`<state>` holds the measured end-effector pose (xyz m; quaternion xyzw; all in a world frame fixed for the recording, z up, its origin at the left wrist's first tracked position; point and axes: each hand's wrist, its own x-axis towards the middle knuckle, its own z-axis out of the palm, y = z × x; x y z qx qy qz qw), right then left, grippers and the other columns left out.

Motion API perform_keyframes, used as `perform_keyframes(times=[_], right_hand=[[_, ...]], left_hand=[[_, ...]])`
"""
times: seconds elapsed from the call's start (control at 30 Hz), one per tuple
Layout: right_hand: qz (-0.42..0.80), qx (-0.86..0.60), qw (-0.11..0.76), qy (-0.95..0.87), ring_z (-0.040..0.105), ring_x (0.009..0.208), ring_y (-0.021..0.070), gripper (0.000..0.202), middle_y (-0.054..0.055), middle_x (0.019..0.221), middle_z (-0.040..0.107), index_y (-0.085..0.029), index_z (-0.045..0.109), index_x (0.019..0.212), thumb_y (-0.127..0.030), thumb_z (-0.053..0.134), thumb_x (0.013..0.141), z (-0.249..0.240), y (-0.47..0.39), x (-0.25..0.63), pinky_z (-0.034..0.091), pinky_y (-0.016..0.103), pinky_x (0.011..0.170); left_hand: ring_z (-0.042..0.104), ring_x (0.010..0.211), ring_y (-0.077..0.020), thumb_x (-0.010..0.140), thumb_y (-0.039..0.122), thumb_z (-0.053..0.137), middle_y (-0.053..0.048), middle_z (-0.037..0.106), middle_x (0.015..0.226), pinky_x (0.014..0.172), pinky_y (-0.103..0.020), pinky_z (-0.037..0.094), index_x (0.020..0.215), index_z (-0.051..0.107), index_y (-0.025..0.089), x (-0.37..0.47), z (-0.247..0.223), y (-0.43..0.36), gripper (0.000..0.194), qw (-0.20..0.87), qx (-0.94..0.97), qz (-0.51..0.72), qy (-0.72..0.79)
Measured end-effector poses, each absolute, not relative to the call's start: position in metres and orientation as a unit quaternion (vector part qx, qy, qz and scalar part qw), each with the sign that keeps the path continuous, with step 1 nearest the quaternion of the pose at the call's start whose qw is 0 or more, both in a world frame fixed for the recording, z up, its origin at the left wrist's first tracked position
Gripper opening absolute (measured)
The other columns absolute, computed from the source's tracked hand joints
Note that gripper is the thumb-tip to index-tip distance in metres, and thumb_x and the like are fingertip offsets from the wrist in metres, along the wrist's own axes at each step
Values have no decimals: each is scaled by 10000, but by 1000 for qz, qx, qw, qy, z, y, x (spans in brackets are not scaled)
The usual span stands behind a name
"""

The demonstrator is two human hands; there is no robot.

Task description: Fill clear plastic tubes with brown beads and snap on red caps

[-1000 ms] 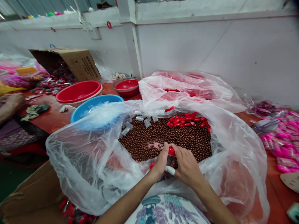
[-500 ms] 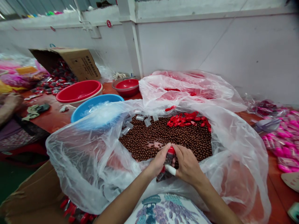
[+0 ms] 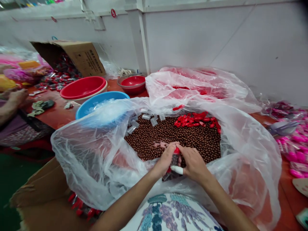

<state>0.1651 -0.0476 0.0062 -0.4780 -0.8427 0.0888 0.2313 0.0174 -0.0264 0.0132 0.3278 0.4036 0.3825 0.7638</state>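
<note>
My left hand (image 3: 166, 159) and my right hand (image 3: 194, 164) meet at the near edge of a heap of brown balls (image 3: 156, 134). Between them they grip a small clear container with a red cap (image 3: 176, 150), dark balls showing inside. A white wrap covers one finger of my right hand. More red-capped containers (image 3: 168, 175) lie just under my hands, partly hidden. On the heap, red caps (image 3: 192, 119) are piled at the back right and empty clear tubes (image 3: 146, 116) at the back left. A translucent plastic sheet (image 3: 96, 160) surrounds the heap.
Behind are a blue basin (image 3: 101, 98), a red basin (image 3: 83, 87) and a bag of red pieces (image 3: 199, 85). A tipped carton (image 3: 89, 59) stands at the back left, an open box (image 3: 45, 199) below left. Pink items (image 3: 298, 155) lie right; another person's hand (image 3: 18, 96) is left.
The view has tilted down slightly, so the scene sits a little higher and further right. Both hands still hold the red-capped container, with their fingers drawn closer around its cap.
</note>
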Motion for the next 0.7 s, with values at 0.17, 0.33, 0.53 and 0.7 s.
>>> perform_keyframes(times=[0.17,0.33,0.53,0.7], right_hand=[[256,-491,215,-805,584,897,203,377,62,1017,619,-239,514,1171,-284,551,798,6,-57,166,463,326,760],[297,-483,188,-802,583,975,223,492,72,1103,617,-244,494,1222,-208,595,742,-7,-73,152,467,354,825],[330,-534,238,-741,562,1034,250,525,114,1155,597,-174,490,1227,-219,587,713,-23,-75,146,433,414,899],[474,-548,293,-624,642,837,212,387,59,969,676,-197,555,1088,-295,606,717,-31,-84,153,513,364,756]], left_hand=[[550,535,-125,779,402,437,-13,589,669,520,-248,463,1036,541,174,-35,28,-21,359,702,374,371,480],[557,679,-168,760,400,484,-35,590,775,615,-273,461,944,634,184,-72,25,-54,321,547,594,205,554],[484,1037,-250,659,273,647,-60,414,1262,872,-349,392,1255,426,302,-55,15,-77,636,333,799,40,499],[440,1017,-321,652,288,645,-118,495,1113,801,-398,387,1284,390,277,-37,4,-64,681,242,854,-24,460]])
